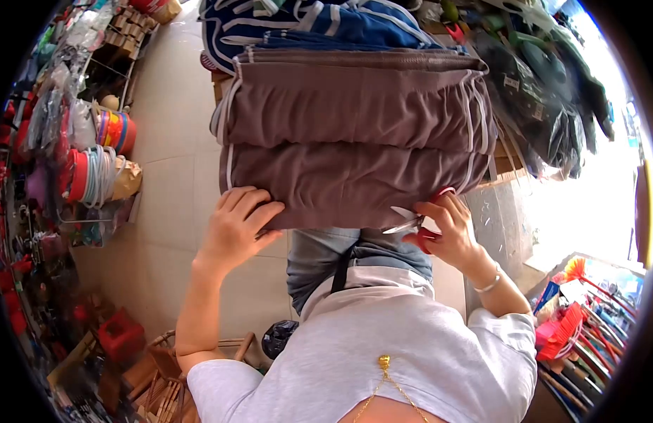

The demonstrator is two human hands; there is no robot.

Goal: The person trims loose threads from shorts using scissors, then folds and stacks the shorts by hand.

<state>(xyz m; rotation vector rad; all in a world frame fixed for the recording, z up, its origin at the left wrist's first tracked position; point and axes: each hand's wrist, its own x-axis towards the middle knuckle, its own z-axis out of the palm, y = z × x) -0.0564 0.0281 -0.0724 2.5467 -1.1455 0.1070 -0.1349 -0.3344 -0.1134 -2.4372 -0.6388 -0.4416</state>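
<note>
A stack of brown fabric with white side stripes lies spread in front of me, its near edge above my lap. My left hand grips the near left edge of the brown fabric, thumb below and fingers on top. In my right hand is a pair of scissors with red handles. The blades are parted and point left, close to the near right edge of the cloth. Blue fabric with white trim is piled beyond the brown cloth.
Shelves on the left hold packaged goods and coils of pale cord. Dark bagged items hang or lie at the far right. A bin of long-handled tools stands at the lower right. Wooden stools are at the lower left.
</note>
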